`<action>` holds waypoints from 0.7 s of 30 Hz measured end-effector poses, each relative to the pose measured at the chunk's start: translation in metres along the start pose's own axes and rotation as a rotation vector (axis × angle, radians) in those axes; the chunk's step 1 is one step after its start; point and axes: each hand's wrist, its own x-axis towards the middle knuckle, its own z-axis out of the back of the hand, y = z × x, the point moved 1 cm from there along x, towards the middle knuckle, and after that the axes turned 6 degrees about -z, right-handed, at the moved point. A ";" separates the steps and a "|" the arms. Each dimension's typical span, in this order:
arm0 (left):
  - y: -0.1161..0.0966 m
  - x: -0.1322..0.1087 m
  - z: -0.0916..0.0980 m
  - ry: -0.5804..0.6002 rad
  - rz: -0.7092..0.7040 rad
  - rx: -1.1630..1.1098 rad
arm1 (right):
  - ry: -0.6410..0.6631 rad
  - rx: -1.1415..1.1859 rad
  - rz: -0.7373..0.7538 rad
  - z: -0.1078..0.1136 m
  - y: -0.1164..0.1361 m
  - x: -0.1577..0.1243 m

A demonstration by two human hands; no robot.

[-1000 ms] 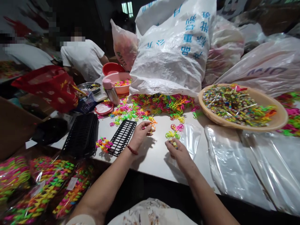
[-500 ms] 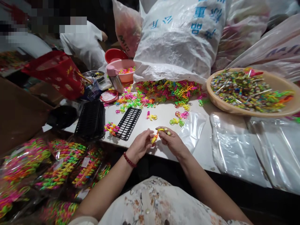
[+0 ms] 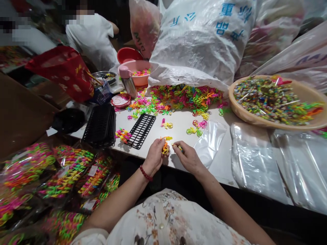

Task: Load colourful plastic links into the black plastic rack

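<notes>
White worktop (image 3: 178, 131) heaped with neon rings. Left hand (image 3: 154, 157) pinching an orange-yellow plastic ring toy (image 3: 165, 148) between closed fingers; right hand (image 3: 189, 158) closed on a small piece (image 3: 178, 147) just beside. Light, stiff, slick, probably snappable: best gripped by the band.

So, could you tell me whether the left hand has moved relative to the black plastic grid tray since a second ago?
Yes. The left hand has drawn back from beside the black plastic grid tray's far end to the near table edge.
</notes>
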 end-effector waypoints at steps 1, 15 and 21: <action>0.000 -0.001 -0.001 -0.006 -0.018 0.023 | -0.005 0.004 0.012 -0.001 0.000 0.000; 0.013 0.001 -0.002 0.022 -0.078 0.208 | 0.099 0.199 -0.115 -0.001 -0.006 0.000; 0.016 0.005 0.005 -0.014 -0.135 0.379 | 0.065 0.133 -0.035 0.001 -0.003 0.001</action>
